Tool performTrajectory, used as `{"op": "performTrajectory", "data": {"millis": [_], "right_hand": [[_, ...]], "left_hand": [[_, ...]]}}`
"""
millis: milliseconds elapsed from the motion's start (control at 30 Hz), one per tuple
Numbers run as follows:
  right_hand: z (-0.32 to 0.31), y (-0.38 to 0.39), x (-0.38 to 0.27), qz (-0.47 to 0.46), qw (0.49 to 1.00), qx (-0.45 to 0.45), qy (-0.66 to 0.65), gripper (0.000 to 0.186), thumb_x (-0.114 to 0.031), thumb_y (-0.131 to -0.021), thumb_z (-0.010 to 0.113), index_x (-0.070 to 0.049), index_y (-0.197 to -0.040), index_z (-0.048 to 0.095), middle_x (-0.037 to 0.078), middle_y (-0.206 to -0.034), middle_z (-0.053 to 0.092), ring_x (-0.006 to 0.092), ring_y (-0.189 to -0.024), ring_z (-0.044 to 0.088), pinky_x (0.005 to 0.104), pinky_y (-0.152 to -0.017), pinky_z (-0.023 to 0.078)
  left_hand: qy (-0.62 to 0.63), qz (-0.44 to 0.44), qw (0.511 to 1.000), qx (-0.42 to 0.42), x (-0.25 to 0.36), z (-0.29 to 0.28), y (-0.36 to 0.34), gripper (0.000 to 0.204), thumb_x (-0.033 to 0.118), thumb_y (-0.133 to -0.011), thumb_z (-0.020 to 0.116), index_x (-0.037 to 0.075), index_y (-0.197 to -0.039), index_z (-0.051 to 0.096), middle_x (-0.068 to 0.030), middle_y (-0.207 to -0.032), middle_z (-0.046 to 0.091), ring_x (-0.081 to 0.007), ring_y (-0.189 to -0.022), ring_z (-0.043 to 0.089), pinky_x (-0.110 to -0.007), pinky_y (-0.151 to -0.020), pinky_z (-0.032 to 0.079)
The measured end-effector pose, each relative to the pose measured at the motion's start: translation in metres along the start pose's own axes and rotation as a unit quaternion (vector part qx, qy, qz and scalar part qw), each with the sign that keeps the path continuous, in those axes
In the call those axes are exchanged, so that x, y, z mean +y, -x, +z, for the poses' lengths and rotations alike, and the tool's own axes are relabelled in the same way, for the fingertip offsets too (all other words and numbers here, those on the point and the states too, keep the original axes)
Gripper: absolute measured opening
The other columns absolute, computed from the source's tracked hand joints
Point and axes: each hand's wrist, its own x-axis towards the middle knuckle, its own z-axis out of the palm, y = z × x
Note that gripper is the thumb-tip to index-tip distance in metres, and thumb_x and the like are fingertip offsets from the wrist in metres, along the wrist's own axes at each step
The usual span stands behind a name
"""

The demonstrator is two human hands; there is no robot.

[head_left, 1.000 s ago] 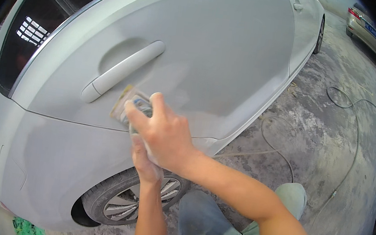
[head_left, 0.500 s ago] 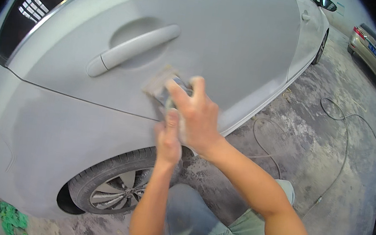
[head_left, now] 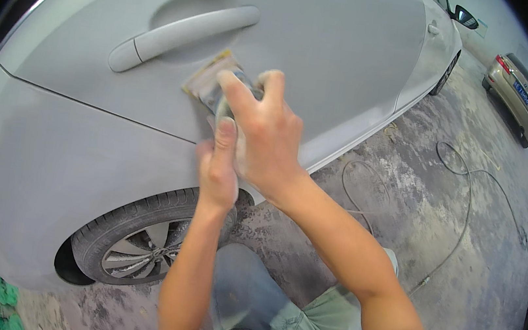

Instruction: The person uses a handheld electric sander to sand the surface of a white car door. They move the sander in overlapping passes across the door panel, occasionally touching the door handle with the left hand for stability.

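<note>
Clamping right fingers (head_left: 238, 94) and left fingers (head_left: 226, 133) around a flat, yellow-edged tool (head_left: 208, 79) against the matte door (head_left: 341, 69)

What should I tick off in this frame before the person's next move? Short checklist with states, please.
1. Right hand gripping the hand tool: ok, its fingers curl over it.
2. Left hand gripping the tool too: cannot tell, it sits close below but its contact is partly hidden.
3. Tool clear of the door handle: ok, bare door panel shows between them.
4. Tool flat on the panel: cannot tell from this angle.
5. Thick hose clear of the hands: ok, it lies on the floor to the right.
</note>
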Motion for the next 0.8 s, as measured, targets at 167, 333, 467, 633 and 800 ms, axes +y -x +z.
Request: {"op": "performTrajectory", "data": {"millis": [167,333,467,633,800], "right_hand": [[-0.006,0.016,0.001,0.057,0.998,-0.027,0.027,0.045,-0.02,-0.086,0.072,-0.017,-0.13,0.06,0.019,-0.108,0.049,0.0407,-0.085,0.067,0.0495,-0.061,0.055],[-0.013,0.01,-0.009,0.012,1.0,0.002,-0.001,0.047,-0.021,-0.085,0.075,-0.017,-0.129,0.059,0.02,-0.108,0.049,0.0407,-0.085,0.067,0.0492,-0.062,0.055],[-0.003,-0.018,-0.026,-0.056,0.998,-0.005,-0.009,0.048,-0.019,-0.085,0.073,-0.017,-0.13,0.058,0.02,-0.108,0.049,0.041,-0.085,0.066,0.0487,-0.062,0.055],[-0.005,0.012,-0.01,0.002,1.0,-0.027,0.009,0.048,-0.019,-0.084,0.074,-0.017,-0.13,0.059,0.02,-0.107,0.05,0.041,-0.083,0.066,0.0494,-0.062,0.056],[-0.002,0.047,0.018,0.048,0.999,-0.003,0.009,0.047,-0.02,-0.083,0.075,-0.017,-0.128,0.061,0.018,-0.106,0.051,0.0408,-0.079,0.066,0.0495,-0.063,0.056]], "left_hand": [[-0.118,-0.034,0.992,0.0,-0.017,0.0,0.013,0.07,0.061,-0.104,0.06,-0.008,-0.105,0.07,-0.0047,-0.095,0.069,-0.012,-0.09,0.057,-0.031,-0.076,0.047],[-0.103,-0.032,0.994,-0.016,-0.012,-0.004,0.014,0.067,0.06,-0.106,0.055,-0.006,-0.114,0.066,-0.0056,-0.106,0.067,-0.0135,-0.1,0.056,-0.031,-0.084,0.046],[0.018,-0.016,0.999,-0.048,0.016,-0.019,-0.001,0.068,0.055,-0.111,0.045,-0.004,-0.144,0.055,-0.0111,-0.136,0.063,-0.0191,-0.129,0.057,-0.036,-0.109,0.046],[-0.046,-0.008,0.999,-0.017,-0.02,-0.013,0.017,0.061,0.051,-0.111,0.049,-0.004,-0.135,0.06,-0.0093,-0.126,0.066,-0.0169,-0.12,0.058,-0.035,-0.102,0.047],[-0.128,-0.081,0.988,-0.03,-0.052,-0.006,0.034,0.064,0.053,-0.107,0.059,-0.01,-0.11,0.07,-0.0057,-0.097,0.071,-0.0139,-0.092,0.06,-0.034,-0.079,0.05]]}}
